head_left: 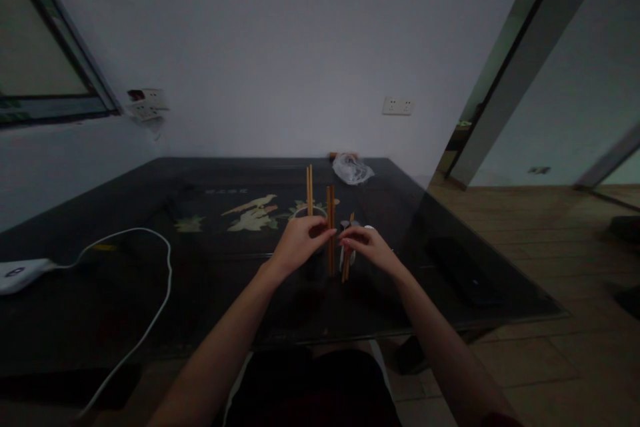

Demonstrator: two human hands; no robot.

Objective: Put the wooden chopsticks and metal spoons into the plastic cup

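Both hands are up over the middle of the dark table (100, 320), right at the centre of the frame, and it is dim here. The left hand (299, 241) is curled in tight, its fingertips pinched together against the middle chopsticks (331, 210), a pair standing upright between the two hands. Another pair, the tall chopsticks (309, 188), rises straight up from behind the left knuckles; whether that hand grips them too, I cannot tell. Just to the right, the right hand (369, 247) is closed as well, fingers folded around the short chopsticks (347, 270), which lean slightly and poke out both above and below the fingers. The two hands sit close, fingertips almost meeting, with something small and pale just under the right fingers, too dark to name. Behind them the tabletop shows a bird-and-flower inlay (253, 210). Farther back, by the wall, lies a crumpled plastic bag (353, 169). Over at the left of the frame a white cable (163, 253) loops across the table from a white device (20, 273) at the left edge. On the right side of the table rests a flat dark object (463, 273).
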